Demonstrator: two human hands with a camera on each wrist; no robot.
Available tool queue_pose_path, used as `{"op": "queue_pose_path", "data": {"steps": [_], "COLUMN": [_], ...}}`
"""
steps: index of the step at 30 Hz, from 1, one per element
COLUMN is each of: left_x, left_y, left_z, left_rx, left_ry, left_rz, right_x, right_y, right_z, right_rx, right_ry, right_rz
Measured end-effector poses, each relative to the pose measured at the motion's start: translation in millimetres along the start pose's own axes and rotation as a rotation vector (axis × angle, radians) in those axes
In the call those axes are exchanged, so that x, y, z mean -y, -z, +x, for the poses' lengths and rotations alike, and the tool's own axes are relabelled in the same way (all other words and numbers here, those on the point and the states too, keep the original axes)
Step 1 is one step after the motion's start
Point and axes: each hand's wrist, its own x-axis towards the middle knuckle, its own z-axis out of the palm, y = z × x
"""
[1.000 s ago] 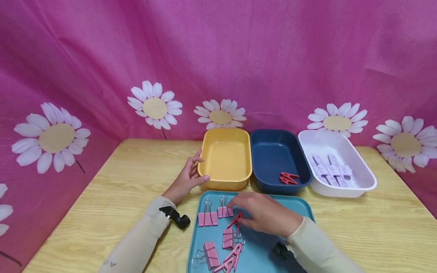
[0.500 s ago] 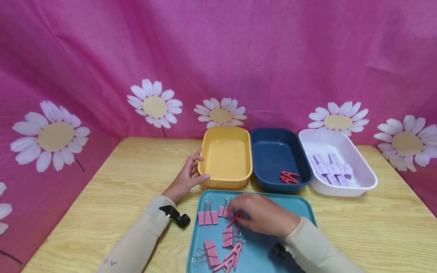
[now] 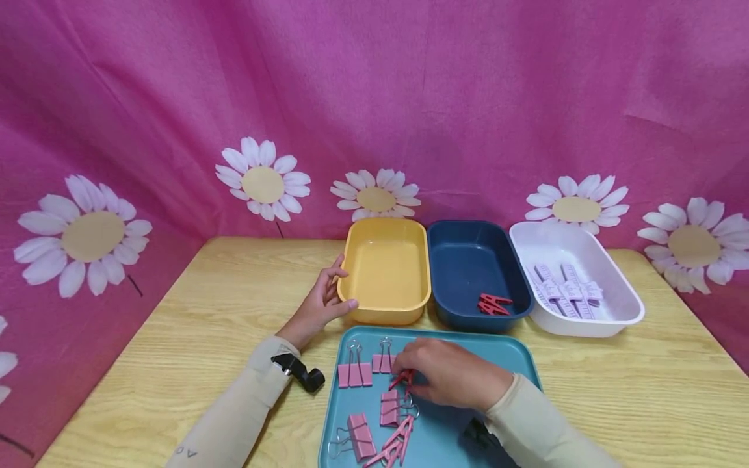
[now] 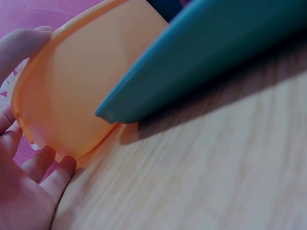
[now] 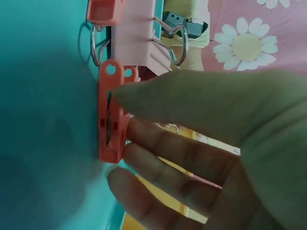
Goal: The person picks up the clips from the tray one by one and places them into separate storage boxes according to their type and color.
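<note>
Head view: a person's right grip (image 3: pixel 453 370) pinches a red clothespin (image 3: pixel 402 376) over a teal tray (image 3: pixel 445 442), beside pink binder clips (image 3: pixel 355 375), in front of a yellow bin (image 3: pixel 386 260), a navy bin (image 3: pixel 468 266) and a white bin (image 3: pixel 544 244) ranged along the far edge of the worktop (image 3: pixel 234 292); the left grip (image 3: pixel 318 309), thumb and fingers apart, touches the yellow bin's near left corner. Left wrist view: that thumb lies at the rim. Right wrist view: thumb and fingers hold the clothespin between them.
</note>
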Motion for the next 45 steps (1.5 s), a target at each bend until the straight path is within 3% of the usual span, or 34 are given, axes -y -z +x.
{"op": "queue_pose_path", "data": {"steps": [5,13,21,27,34,41,45], "left_x": [2.1,-0.3,-0.4,-0.8,1.6,-12.5,-14.6], "left_y": [0.7,1.5,0.8,0.2,-0.2,-1.5,-2.6], "left_z": [-1.3,1.9,-1.6,0.1,-1.3,-2.3,-4.0], "left_rx": [0.009,-0.010,-0.006,-0.006,-0.004,0.012,0.012], "left_ry": [0.010,-0.031,-0.008,-0.035,0.012,-0.007,0.006], "left_rz": [0.001,0.010,0.028,-0.005,0.024,-0.040,-0.018], "right_x": [1,-4,-7,-10,-14,-16,-17], "right_y": [0,2,1,4,8,15,16], "right_z": [-2,-2,-3,-4,-8,-9,-10], "right_rx": [-0.017,-0.049,-0.020,-0.032,-0.054,-0.105,-0.127], "right_ry": [0.000,-0.033,-0.092,-0.094,-0.104,-0.116,-0.095], "right_rz": [-0.013,-0.077,-0.060,-0.029,-0.001,-0.038,-0.053]}}
